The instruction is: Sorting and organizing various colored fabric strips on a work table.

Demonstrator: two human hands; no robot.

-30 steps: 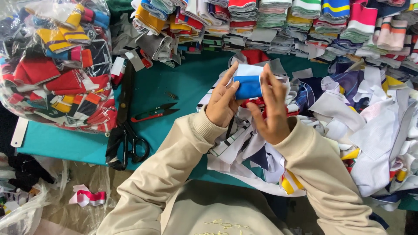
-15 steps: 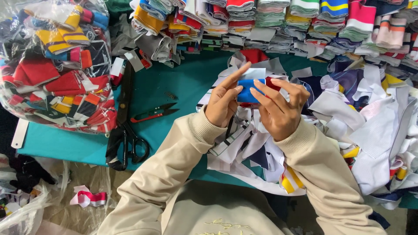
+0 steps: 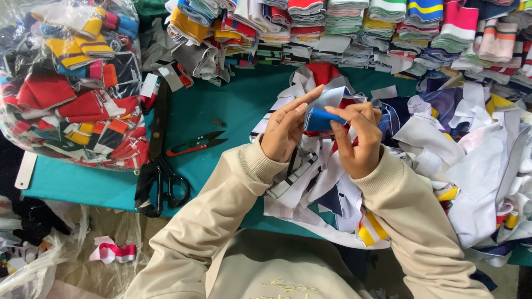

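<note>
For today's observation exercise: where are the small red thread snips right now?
In the head view, the red thread snips lie on the teal table, left of both hands, just right of the big black scissors.

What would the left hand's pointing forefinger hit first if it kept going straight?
Probably the folded blue and white fabric piece that both hands hold: the left hand aims its forefinger up and right along its white edge. Past that lies a red cloth, though depth is unclear.
</note>
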